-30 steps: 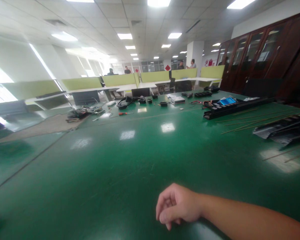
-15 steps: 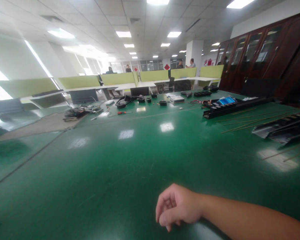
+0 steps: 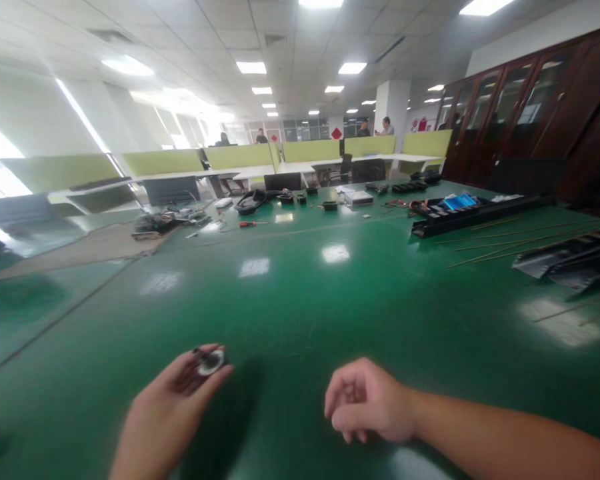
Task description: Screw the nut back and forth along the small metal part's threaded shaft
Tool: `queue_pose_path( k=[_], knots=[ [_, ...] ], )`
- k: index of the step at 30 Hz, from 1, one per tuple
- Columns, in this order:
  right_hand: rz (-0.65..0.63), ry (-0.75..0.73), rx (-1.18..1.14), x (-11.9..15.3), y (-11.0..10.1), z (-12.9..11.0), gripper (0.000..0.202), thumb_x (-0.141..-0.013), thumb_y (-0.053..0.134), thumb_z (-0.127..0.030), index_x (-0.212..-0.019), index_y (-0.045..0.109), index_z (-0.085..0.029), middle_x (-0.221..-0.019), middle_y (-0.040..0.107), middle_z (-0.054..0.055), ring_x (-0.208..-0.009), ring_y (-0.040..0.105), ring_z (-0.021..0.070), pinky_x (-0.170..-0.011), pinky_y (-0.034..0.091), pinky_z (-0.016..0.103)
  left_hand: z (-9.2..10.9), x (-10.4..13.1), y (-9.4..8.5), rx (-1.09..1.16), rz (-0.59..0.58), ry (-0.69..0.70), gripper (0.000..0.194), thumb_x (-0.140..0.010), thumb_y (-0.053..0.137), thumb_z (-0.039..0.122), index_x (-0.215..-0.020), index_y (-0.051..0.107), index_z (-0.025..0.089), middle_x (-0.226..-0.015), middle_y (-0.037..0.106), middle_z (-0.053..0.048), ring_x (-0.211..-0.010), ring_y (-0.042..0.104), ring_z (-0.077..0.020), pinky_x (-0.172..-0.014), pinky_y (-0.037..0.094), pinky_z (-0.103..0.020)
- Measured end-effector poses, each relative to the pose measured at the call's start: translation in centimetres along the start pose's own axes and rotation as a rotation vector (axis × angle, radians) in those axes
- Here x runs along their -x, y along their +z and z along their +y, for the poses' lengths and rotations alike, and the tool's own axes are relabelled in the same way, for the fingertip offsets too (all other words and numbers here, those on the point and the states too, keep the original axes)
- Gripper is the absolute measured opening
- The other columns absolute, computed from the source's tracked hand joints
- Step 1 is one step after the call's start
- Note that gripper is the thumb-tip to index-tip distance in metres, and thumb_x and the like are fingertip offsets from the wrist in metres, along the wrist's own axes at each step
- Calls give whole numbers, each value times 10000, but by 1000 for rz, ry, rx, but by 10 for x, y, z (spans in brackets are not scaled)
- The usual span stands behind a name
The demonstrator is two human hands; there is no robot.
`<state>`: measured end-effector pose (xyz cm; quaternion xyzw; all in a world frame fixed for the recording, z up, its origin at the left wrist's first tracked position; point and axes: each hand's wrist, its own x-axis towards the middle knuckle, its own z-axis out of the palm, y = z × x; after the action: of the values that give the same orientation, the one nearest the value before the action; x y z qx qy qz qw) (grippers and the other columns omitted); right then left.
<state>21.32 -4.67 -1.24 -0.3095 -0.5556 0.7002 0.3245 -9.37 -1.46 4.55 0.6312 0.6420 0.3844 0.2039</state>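
Note:
My left hand (image 3: 173, 400) is raised over the green table at the lower left. Its thumb and fingers are closed around a small round dark object with a silvery ring-shaped face (image 3: 211, 362); blur hides what kind of thing it is. To the right, my right hand (image 3: 373, 403) hovers low over the tabletop (image 3: 290, 293). Its fingers curl loosely inward, the thumb tip close to the index finger, and nothing shows in them. A gap of bare green surface lies between the two hands.
Farther back lie an orange-handled screwdriver (image 3: 250, 225), a white box (image 3: 359, 197) and several small black parts. Black metal channels (image 3: 460, 217) and thin rods (image 3: 495, 255) occupy the right side. A cluttered heap (image 3: 163, 221) sits on brown sheet at left.
My left hand has come into view at the lower left with the small round object in it. My right hand keeps its curled shape, slightly farther right in the picture.

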Motion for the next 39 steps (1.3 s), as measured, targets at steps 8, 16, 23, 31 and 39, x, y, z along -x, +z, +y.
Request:
queue_pose_path(
  k=[8,16,23,31,39],
  knots=[
    [544,-208,80,-9,-9,1,449,-753,620,-93,-1168,487,-198,-847,574,-22,-632,513,99,-607,429,238,74,0,102,261,-337,197,250,-741,724,297,-979,712,223,-999,739,-37,-922,702,-227,-893,557,-349],
    [464,-136,327,-2,-4,4,565,-741,597,-16,-1239,463,-249,-1013,582,-1,-715,552,96,-680,447,239,41,7,103,152,-517,565,245,-908,649,285,-1150,684,267,-1009,707,-52,-895,666,-187,-790,542,-261],
    [443,-118,325,-4,-3,-4,474,-737,579,-2,-1143,512,-236,-975,591,-14,-738,550,105,-672,431,224,39,6,115,247,-409,605,347,-762,766,131,-1052,671,298,-958,736,35,-844,700,-135,-774,528,-182],
    [454,-70,378,-2,-6,-1,357,-769,613,-52,-1082,578,-219,-851,584,-27,-703,533,118,-666,419,236,43,4,113,225,-367,611,296,-728,797,155,-971,693,288,-863,742,58,-741,701,-123,-687,528,-171],
    [444,-45,343,-4,-5,-2,181,-790,637,-118,-956,621,-187,-730,555,-35,-653,497,116,-629,395,228,39,5,114,191,-364,612,311,-721,824,190,-999,726,290,-900,772,31,-776,733,-158,-710,561,-192]
  ],
)
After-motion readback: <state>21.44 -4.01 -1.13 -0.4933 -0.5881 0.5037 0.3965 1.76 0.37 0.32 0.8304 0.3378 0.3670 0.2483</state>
